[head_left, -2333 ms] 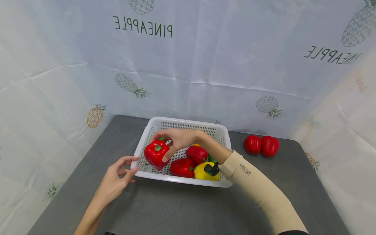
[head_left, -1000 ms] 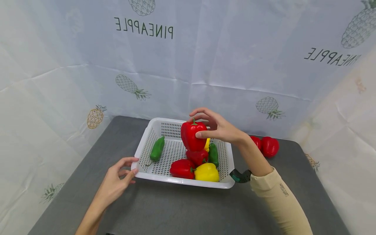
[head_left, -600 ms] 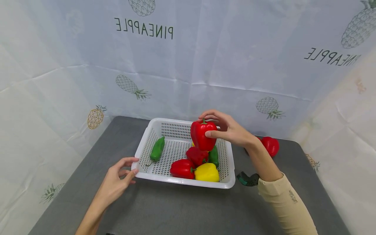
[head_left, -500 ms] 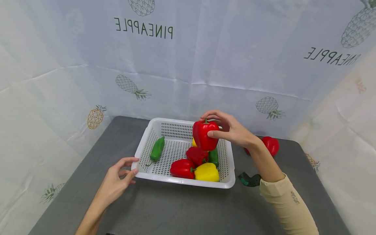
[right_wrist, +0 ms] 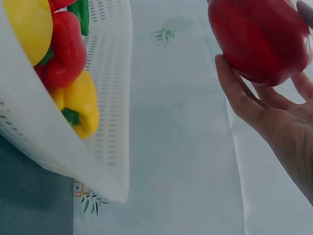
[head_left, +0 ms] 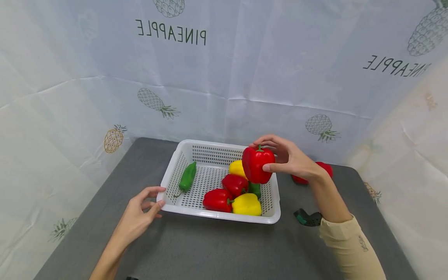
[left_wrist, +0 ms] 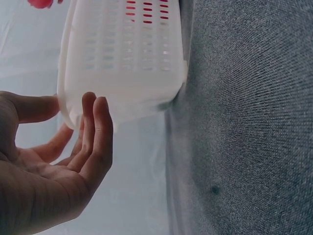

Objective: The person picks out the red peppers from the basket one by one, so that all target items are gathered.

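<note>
Above the right side of a white plastic basket, my right hand holds a large red bell pepper, stem up, thumb in front and fingers behind. The right wrist view has this pepper raised beyond the basket's rim. My left hand pinches the basket's front left corner, and the left wrist view puts the thumb at the rim. Inside the basket are two red bell peppers, a front yellow one, another yellow one, and a long green pepper on the left. A second green pepper is partly hidden.
Red bell peppers lie on the grey table at the back right, partly covered by my right hand and wrist. A pineapple-print cloth hangs behind the table and along its sides.
My right hand has lifted the red bell pepper from the basket's left side and carried it rightward, uncovering the left green pepper. My left hand stays at the corner.
</note>
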`<action>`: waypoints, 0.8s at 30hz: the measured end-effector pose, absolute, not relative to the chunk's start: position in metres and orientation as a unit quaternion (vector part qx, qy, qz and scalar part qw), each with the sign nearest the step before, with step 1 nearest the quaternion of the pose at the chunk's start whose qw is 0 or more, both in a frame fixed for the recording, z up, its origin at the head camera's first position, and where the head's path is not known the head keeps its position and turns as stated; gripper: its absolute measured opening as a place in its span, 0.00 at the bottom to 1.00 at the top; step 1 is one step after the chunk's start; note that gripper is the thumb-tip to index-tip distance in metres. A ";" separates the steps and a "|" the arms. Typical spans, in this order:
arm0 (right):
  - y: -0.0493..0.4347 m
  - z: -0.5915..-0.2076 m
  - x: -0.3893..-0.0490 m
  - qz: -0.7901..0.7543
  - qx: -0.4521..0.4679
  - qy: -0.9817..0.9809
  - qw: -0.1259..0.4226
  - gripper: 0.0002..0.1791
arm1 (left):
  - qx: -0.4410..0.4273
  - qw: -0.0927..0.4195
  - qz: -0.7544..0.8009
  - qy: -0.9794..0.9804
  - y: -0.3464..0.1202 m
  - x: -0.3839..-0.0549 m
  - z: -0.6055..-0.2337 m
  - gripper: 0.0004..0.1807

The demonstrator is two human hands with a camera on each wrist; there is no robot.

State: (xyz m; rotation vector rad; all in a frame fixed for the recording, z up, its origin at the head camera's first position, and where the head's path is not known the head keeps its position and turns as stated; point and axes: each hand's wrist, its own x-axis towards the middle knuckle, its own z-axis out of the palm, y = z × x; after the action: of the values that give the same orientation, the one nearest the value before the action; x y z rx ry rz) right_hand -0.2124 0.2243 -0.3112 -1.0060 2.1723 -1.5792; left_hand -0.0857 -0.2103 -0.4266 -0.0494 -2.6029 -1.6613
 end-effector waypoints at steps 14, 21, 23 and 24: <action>0.278 -0.316 -0.197 -0.535 -0.341 0.768 0.083 0.35 | -0.016 0.020 -0.538 -0.843 -0.211 -0.086 -0.427 0.22; 0.306 -0.318 -0.191 -0.534 -0.319 0.781 0.055 0.38 | -0.014 0.016 -0.537 -0.843 -0.212 -0.086 -0.426 0.22; 0.315 -0.318 -0.189 -0.535 -0.309 0.785 0.049 0.38 | -0.015 0.017 -0.537 -0.843 -0.212 -0.086 -0.426 0.23; 0.319 -0.318 -0.188 -0.534 -0.303 0.788 0.043 0.38 | -0.016 0.017 -0.538 -0.843 -0.212 -0.086 -0.426 0.23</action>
State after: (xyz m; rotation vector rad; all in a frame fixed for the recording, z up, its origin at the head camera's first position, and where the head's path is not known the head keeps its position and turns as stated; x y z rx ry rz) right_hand -0.1885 0.3193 -0.3182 -0.9280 2.4100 -1.6326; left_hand -0.0859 -0.2119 -0.4265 -0.0503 -2.6196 -1.6704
